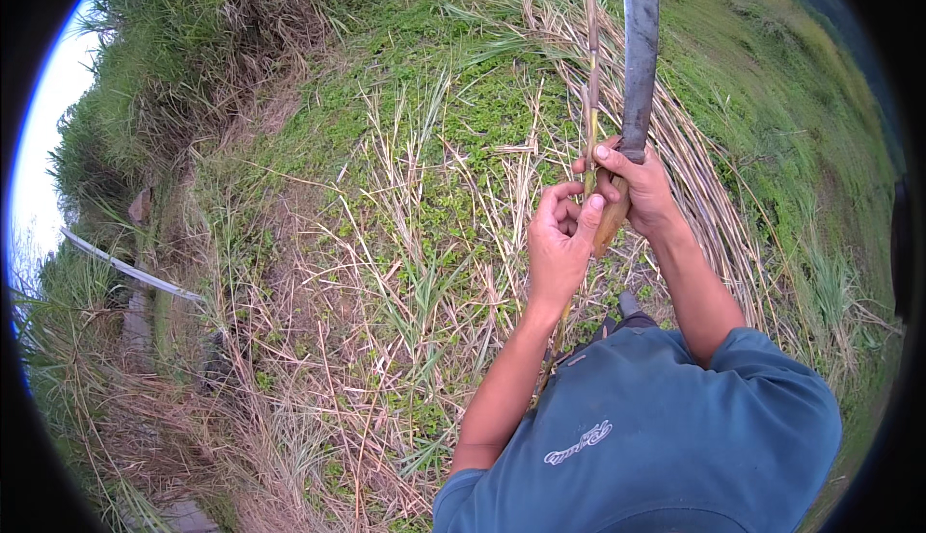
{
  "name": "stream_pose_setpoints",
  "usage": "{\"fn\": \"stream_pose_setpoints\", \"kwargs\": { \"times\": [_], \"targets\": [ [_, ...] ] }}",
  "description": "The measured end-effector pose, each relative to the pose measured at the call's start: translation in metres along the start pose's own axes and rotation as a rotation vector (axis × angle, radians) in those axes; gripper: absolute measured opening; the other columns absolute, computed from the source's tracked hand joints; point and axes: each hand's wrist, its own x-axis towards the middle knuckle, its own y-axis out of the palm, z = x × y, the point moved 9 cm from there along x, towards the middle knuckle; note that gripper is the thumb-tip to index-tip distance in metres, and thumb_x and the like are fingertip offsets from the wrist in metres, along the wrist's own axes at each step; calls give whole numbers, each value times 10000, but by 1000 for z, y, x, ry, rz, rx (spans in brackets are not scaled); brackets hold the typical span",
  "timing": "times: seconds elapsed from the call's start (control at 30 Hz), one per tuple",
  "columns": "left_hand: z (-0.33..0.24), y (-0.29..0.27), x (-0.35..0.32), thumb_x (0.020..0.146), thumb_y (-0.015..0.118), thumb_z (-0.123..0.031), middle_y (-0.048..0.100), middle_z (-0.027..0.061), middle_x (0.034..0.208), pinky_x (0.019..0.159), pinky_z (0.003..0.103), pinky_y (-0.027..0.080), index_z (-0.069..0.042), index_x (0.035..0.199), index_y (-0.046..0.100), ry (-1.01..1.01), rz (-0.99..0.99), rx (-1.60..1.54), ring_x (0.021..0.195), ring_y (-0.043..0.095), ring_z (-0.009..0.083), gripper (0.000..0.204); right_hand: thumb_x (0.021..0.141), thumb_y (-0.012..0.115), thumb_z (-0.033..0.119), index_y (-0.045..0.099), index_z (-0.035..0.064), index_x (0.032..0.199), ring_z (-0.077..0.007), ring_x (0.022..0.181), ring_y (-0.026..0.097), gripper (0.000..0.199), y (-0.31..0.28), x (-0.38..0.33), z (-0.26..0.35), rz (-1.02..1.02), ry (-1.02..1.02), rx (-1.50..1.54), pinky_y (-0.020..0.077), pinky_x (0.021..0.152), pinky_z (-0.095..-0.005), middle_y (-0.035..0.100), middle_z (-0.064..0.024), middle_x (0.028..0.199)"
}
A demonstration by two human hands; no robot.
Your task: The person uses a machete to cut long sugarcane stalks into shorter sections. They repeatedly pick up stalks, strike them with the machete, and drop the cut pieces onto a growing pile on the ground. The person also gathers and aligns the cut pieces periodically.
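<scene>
A machete (640, 51) with a long dark blade and a wooden handle points away from me. Its handle is gripped in my right hand (648, 191), whose thumb and fingertips also meet a thin cane stalk (591, 70) just left of the blade. The stalk runs nearly parallel to the blade, apart from it. My left hand (564, 244) is closer to me, fingers curled and thumb raised, pinching the stalk's greenish lower part. Between the hands, the fingers partly cover the stalk, and where its lower end stops is hard to see.
A long pile of cut dry stalks (709, 171) curves along my right side. Loose straw (415, 215) lies over low green plants ahead. Tall grass (174, 80) rises at the far left, with a pale curved strip (135, 270) below it.
</scene>
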Motion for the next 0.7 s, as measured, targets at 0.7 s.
{"fn": "stream_pose_setpoints", "kwargs": {
  "times": [0.7],
  "targets": [
    [54,100,117,983,557,-312,605,68,663,404,198,430,-8,1033,574,-271,107,-516,480,564,103,309,778,816,291,614,21,919,-66,492,513,365,-83,115,70,95,-65,-263,415,469,-206,635,-31,718]
  ]
}}
